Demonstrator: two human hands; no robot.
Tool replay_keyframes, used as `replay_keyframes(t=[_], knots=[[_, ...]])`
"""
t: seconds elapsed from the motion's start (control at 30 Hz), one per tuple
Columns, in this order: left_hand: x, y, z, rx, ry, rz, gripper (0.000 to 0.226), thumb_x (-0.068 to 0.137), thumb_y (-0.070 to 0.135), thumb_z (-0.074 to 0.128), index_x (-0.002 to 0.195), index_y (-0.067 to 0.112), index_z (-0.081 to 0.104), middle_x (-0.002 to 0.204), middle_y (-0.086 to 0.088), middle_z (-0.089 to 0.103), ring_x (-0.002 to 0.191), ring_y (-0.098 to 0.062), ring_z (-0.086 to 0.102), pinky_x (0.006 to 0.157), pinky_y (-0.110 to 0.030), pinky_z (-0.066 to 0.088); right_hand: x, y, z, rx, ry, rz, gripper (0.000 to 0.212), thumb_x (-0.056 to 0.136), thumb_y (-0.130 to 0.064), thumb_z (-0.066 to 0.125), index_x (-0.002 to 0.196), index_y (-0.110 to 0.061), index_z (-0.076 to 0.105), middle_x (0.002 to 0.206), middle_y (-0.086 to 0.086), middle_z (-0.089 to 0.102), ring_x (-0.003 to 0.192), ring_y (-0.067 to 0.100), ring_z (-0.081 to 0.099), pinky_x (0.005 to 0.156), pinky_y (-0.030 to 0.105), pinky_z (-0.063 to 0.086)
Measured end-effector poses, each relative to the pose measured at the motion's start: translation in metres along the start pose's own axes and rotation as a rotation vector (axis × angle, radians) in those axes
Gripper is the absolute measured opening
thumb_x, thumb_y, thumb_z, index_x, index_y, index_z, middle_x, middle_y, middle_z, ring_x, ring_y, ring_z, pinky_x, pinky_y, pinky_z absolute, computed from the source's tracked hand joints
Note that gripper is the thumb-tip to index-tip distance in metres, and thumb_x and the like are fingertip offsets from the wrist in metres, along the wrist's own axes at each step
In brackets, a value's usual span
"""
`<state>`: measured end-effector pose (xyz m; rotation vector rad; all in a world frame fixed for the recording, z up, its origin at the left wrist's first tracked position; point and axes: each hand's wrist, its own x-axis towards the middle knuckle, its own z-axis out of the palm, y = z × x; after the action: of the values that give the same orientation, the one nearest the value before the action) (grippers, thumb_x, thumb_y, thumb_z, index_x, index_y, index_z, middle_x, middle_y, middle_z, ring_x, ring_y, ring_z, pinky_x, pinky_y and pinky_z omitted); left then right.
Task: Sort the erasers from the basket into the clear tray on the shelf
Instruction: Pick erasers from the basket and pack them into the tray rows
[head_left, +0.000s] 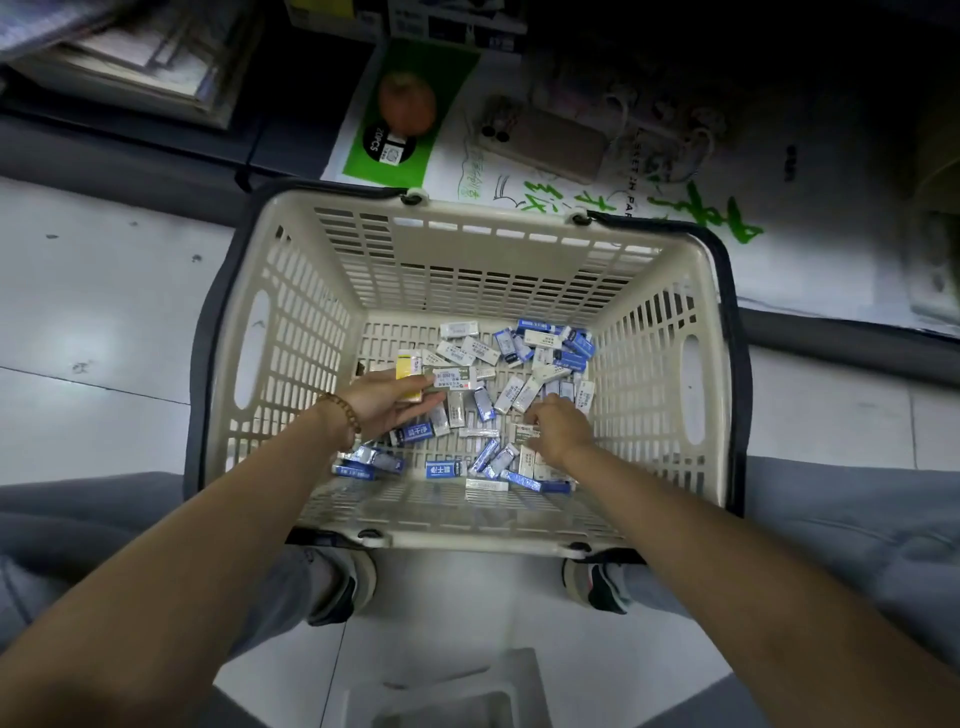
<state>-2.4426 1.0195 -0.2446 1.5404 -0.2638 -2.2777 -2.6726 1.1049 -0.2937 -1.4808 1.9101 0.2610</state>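
Observation:
A cream plastic basket with dark handles stands on the floor between my feet. Several erasers in white and blue sleeves lie scattered over its bottom. My left hand, with a bead bracelet on the wrist, is inside the basket and holds a few erasers, among them a yellow one and a white-green one. Low at the right of the pile, my right hand has its fingers curled down among the erasers; whether it grips one is hidden. The clear tray is not in view.
Behind the basket lies a low shelf level with a green-and-white packet, a phone and printed packaging. Stacked paper goods sit at the upper left. My shoes stand on the pale tiled floor just below the basket.

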Motion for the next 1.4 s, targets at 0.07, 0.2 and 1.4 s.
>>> replay_keyframes(t=[0.07,0.2,1.4], knots=[[-0.002,0.001,0.004,0.000,-0.019,0.001,0.085,0.071,-0.001,0.069,0.142,-0.004,0.022,0.104,-0.024,0.067,0.091,-0.025,0.070,0.061,-0.023,0.057,-0.002,0.002,-0.004,0.080,0.022,0.029,0.029,0.086,-0.018,0.067,0.114,-0.014,0.063,0.122,0.007,0.057,0.111,0.023,0.053,0.092,0.028,0.042],[-0.013,0.014,0.018,-0.004,-0.096,0.025,0.039,0.074,0.007,0.069,0.109,-0.001,0.054,0.107,-0.022,0.065,0.087,-0.020,0.071,0.064,-0.020,0.058,-0.009,-0.021,-0.039,0.563,0.087,0.049,0.017,0.087,-0.017,0.065,0.103,-0.013,0.058,0.093,0.001,0.057,0.085,0.020,0.055,0.070,0.028,0.047],[-0.194,0.144,0.175,0.285,-0.285,0.633,0.027,0.097,0.028,0.045,0.107,0.009,0.060,0.098,-0.011,0.070,0.077,-0.017,0.071,0.059,-0.025,0.056,-0.165,-0.124,-0.309,1.433,0.374,-0.407,0.024,0.082,-0.005,0.068,0.105,-0.008,0.061,0.089,0.010,0.074,0.063,0.012,0.066,0.059,0.018,0.055]])
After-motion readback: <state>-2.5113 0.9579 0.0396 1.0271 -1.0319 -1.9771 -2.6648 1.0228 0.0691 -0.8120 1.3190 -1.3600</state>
